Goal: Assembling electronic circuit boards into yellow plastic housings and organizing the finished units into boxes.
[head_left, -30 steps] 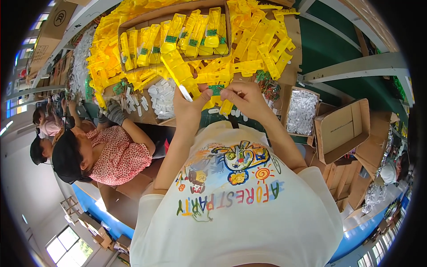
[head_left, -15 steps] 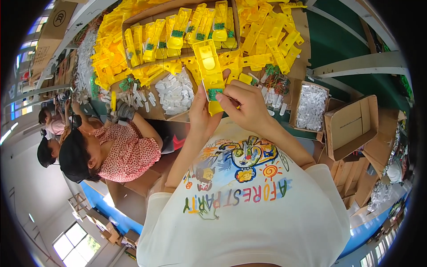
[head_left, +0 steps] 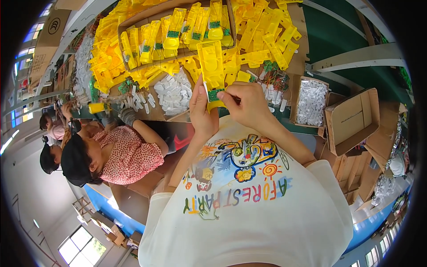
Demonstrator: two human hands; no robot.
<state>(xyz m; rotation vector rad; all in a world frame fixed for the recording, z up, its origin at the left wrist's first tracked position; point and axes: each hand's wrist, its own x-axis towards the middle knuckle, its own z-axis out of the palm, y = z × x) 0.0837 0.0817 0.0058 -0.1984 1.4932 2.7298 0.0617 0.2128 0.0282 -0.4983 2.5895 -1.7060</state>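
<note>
My left hand (head_left: 203, 111) is closed round the lower end of a long yellow plastic housing (head_left: 211, 58), held upright in front of my chest. A small green circuit board (head_left: 214, 95) sits crosswise in the housing's lower part. Along its left edge, by my left thumb, shows a white strip (head_left: 206, 90). My right hand (head_left: 247, 103) is closed, its thumb and curled fingers pinching at the board's right end; the fingertips are partly hidden. Behind the housing stands a cardboard box (head_left: 178, 57) of yellow housings fitted with green boards and wires.
Loose yellow housings (head_left: 258, 33) are heaped around the box. White plastic pieces lie in a pile (head_left: 173, 94) and in a carton (head_left: 312, 104) at right. An open cardboard box (head_left: 353, 120) stands beyond. At left a gloved co-worker (head_left: 129, 153) sits close, near a yellow part (head_left: 97, 107).
The housing has turned more upright and shifted slightly right, with both hands still on it. The co-worker's gloved hands have moved, and the yellow part there now lies sideways.
</note>
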